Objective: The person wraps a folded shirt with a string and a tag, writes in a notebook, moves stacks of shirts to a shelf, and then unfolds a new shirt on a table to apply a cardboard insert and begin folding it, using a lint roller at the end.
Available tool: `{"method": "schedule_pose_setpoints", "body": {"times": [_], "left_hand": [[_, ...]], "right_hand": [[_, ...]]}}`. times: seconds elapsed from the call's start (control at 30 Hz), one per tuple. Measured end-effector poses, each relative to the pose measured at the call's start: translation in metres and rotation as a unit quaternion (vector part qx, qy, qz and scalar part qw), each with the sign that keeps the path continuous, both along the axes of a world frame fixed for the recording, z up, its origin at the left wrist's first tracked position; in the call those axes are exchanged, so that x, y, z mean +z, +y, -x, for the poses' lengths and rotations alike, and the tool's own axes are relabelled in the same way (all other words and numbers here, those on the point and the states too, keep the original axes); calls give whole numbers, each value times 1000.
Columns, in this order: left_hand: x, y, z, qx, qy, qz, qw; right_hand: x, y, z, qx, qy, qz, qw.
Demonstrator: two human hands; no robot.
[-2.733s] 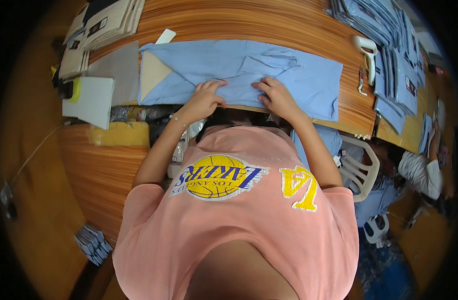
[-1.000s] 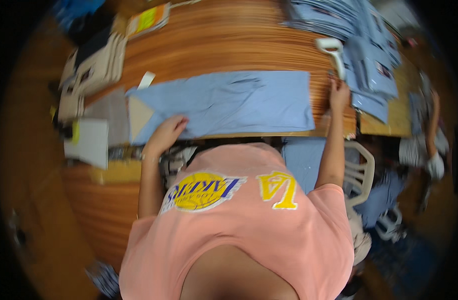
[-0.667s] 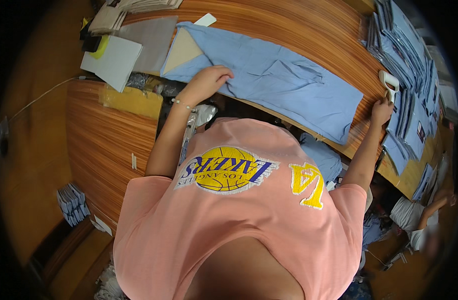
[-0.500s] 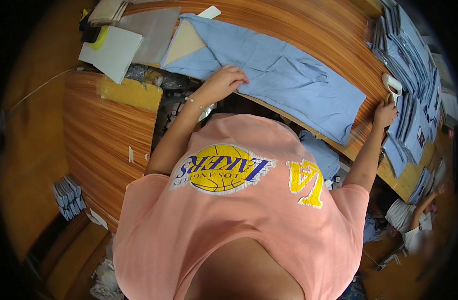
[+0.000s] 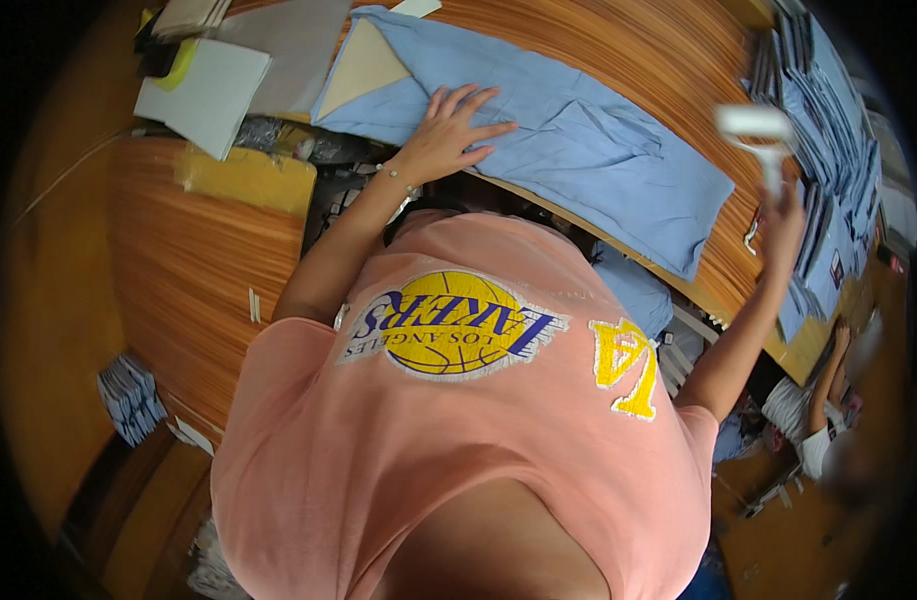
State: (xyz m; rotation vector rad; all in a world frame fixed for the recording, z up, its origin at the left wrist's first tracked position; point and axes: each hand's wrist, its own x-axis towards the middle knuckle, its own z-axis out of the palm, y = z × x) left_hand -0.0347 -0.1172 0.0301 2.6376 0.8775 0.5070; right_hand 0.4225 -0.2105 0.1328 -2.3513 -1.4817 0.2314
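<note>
Light-blue folded trousers (image 5: 568, 150) lie lengthwise along the wooden table, creased near the middle, with a beige triangular patch (image 5: 368, 68) at the left end. My left hand (image 5: 453, 132) rests on the cloth near its front edge, fingers spread. Raised at the right, my right hand (image 5: 781, 215) is closed around the handle of a white lint roller (image 5: 754, 122). The roller is smeared by motion and is held up off the table, between the right end of the cloth and the stacked garments.
Stacks of folded blue garments (image 5: 828, 130) stand on the right. White card sheets (image 5: 210, 88) and a clear plastic sheet (image 5: 296, 50) lie at the far left. A second wooden board (image 5: 203, 290) is on my left. Another person's arm (image 5: 830, 370) shows at the lower right.
My right hand has lifted the lint roller from beside the stacks, its head now pointing up. My left hand has moved farther onto the cloth, and its fingers have spread.
</note>
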Motion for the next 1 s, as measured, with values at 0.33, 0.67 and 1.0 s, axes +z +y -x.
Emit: {"method": "schedule_pose_setpoints", "body": {"times": [0.33, 0.67, 1.0], "left_hand": [[-31, 9, 10, -11, 74, -35, 997], [-36, 11, 14, -17, 61, -34, 997], [-42, 13, 12, -33, 66, -44, 996]], "right_hand": [[4, -20, 216, 176, 48, 243, 953], [1, -36, 272, 105, 35, 204, 973], [9, -34, 253, 160, 11, 270, 950]]}}
